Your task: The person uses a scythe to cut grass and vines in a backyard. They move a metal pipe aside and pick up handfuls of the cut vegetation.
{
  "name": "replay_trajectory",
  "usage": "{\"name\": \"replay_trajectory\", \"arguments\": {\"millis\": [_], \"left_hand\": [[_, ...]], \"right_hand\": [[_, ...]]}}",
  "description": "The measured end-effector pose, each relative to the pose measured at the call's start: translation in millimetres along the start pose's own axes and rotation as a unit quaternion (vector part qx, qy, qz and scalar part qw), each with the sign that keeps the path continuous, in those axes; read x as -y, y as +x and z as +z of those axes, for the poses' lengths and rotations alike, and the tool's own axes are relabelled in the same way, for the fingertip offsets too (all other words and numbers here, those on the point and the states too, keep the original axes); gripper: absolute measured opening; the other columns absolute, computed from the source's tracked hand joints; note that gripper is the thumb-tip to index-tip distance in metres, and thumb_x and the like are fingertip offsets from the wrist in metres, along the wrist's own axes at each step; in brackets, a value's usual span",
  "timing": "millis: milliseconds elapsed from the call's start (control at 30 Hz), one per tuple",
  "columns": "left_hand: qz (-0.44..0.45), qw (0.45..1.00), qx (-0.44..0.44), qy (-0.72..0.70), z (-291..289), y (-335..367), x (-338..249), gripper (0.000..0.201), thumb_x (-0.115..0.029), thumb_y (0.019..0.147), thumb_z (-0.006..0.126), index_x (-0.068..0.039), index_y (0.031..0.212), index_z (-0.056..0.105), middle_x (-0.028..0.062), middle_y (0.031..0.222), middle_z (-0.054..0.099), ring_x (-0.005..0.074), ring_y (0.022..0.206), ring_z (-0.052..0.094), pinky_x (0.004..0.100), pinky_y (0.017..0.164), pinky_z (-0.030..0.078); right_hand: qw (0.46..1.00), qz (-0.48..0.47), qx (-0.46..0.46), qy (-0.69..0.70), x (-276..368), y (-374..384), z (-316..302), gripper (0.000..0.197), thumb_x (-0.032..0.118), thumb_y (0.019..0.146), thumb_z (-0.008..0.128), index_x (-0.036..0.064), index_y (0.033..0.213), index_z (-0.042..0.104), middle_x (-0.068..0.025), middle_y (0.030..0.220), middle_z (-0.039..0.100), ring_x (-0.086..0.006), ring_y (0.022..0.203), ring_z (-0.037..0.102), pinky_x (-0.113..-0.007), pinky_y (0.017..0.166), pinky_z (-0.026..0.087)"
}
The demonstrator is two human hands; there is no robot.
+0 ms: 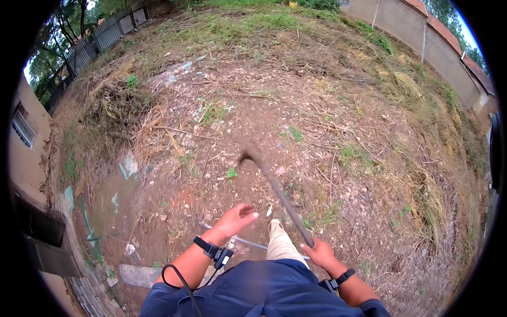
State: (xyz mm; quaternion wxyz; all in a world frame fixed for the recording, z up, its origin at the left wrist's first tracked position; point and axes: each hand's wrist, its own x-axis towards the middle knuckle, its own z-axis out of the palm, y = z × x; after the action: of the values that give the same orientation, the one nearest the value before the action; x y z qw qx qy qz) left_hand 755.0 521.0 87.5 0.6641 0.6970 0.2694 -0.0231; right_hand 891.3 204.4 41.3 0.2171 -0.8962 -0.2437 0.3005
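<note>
My right hand (321, 254) is wrapped round the lower end of the long wooden handle of a hoe (285, 199). The tool slants forward and to the left, away from my body. Its dark head, smeared by motion, is over the bare soil ahead of my foot; I cannot tell whether it touches the ground. My left hand (234, 220) is off the handle, held out in front of me with nothing in it, thumb and fingers apart. Below it, a thin pale pipe (243, 241) lies on the ground, partly hidden by my leg.
Dry cut stalks and a heap of brush (119, 108) lie ahead to the left. Straw clumps (428, 201) are on the right. A building (31, 142) borders the left side, a long wall (396, 25) the far right, and a metal fence (108, 34) the far left.
</note>
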Motion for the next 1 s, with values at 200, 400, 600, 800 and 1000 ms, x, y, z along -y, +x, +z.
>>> {"name": "replay_trajectory", "arguments": {"millis": [200, 400, 600, 800, 1000], "left_hand": [[0.015, 0.907, 0.053, -0.417, -27.2, 103.2, -100.5, 0.039, -0.028, 0.091, 0.063, -0.004, 0.121, 0.053, 0.0148, 0.120, 0.061, 0.0288, 0.117, 0.055, 0.0463, 0.101, 0.042], [0.109, 0.910, -0.030, -0.399, -67.4, 175.4, -193.0, 0.018, -0.020, 0.093, 0.061, -0.006, 0.103, 0.056, 0.0105, 0.091, 0.063, 0.0292, 0.099, 0.062, 0.0478, 0.095, 0.045], [0.188, 0.921, -0.145, -0.310, -103.0, 299.2, -278.5, 0.026, -0.020, 0.094, 0.059, -0.004, 0.111, 0.050, 0.0085, 0.084, 0.061, 0.0232, 0.087, 0.063, 0.0394, 0.084, 0.051], [0.205, 0.934, -0.183, -0.228, -126.5, 424.6, -346.3, 0.032, -0.021, 0.094, 0.057, -0.004, 0.119, 0.048, 0.0065, 0.090, 0.062, 0.0168, 0.084, 0.060, 0.0304, 0.076, 0.048], [0.202, 0.948, -0.173, -0.177, -173.7, 541.2, -351.1, 0.032, -0.024, 0.093, 0.059, -0.005, 0.117, 0.051, 0.0036, 0.086, 0.061, 0.0126, 0.080, 0.058, 0.0281, 0.068, 0.047]], "right_hand": [[0.972, -0.212, 0.093, 0.035, 124.5, 137.5, -93.1, 0.040, 0.046, 0.085, 0.061, 0.0095, 0.102, 0.063, -0.0180, 0.085, 0.066, -0.0381, 0.080, 0.064, -0.046, 0.070, 0.050], [0.944, -0.320, 0.075, -0.027, 209.0, 243.8, -189.9, 0.039, 0.042, 0.082, 0.066, 0.0086, 0.102, 0.059, -0.0154, 0.093, 0.062, -0.0341, 0.087, 0.062, -0.045, 0.071, 0.049], [0.783, -0.579, -0.225, 0.040, 315.6, 324.9, -255.7, 0.047, 0.037, 0.072, 0.074, 0.0128, 0.109, 0.059, -0.0073, 0.104, 0.056, -0.0270, 0.100, 0.054, -0.043, 0.086, 0.044], [0.744, -0.566, -0.342, -0.099, 407.1, 426.5, -275.7, 0.031, 0.034, 0.072, 0.070, 0.0116, 0.092, 0.065, -0.0067, 0.098, 0.054, -0.0262, 0.102, 0.050, -0.039, 0.086, 0.041], [0.813, -0.486, -0.297, -0.122, 453.5, 527.4, -288.7, 0.027, 0.031, 0.076, 0.066, 0.0081, 0.090, 0.066, -0.0104, 0.104, 0.055, -0.0331, 0.107, 0.048, -0.041, 0.085, 0.041]]}}
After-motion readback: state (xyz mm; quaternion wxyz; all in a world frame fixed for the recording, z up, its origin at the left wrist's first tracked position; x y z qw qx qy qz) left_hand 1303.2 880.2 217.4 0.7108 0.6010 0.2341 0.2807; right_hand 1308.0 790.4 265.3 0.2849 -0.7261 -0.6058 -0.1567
